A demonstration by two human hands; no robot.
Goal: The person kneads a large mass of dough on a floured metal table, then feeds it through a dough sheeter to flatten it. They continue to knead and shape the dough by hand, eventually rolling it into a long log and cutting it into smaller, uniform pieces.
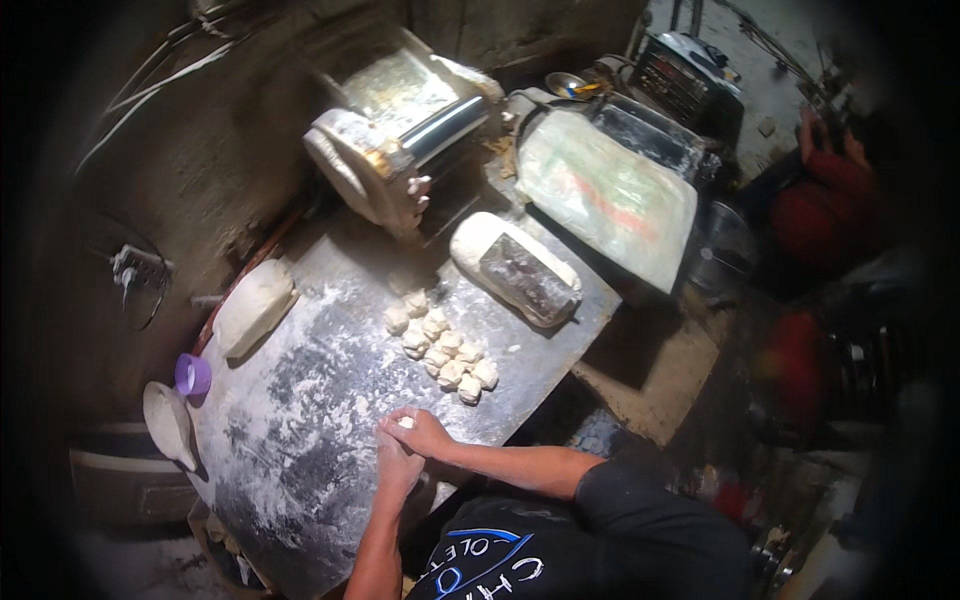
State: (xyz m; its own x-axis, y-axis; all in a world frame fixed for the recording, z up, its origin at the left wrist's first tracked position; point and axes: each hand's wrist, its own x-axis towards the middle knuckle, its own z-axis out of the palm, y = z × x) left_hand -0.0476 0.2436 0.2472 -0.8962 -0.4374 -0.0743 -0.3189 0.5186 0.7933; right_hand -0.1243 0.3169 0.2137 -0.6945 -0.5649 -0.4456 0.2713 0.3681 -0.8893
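Above the front edge of a floured metal table (pixel 315 420), my left hand (pixel 397 454) and my right hand (pixel 424 431) come together around a small piece of dough (pixel 406 422). Only a bit of that dough shows between the fingers. Several dough balls (pixel 450 345) lie in a cluster just beyond my hands. Farther back rests a large dough slab (pixel 472 232) with a flat floured metal piece (pixel 529 277) on top. A long dough loaf (pixel 255 307) lies at the table's left side.
A dough roller machine (pixel 405 142) stands at the back. Beside it, a plastic sheet (pixel 607 195) covers a box-like surface. A purple cup (pixel 193 375) and a floured scoop (pixel 169 424) sit at the left edge. A person in red (pixel 825 195) is at the far right.
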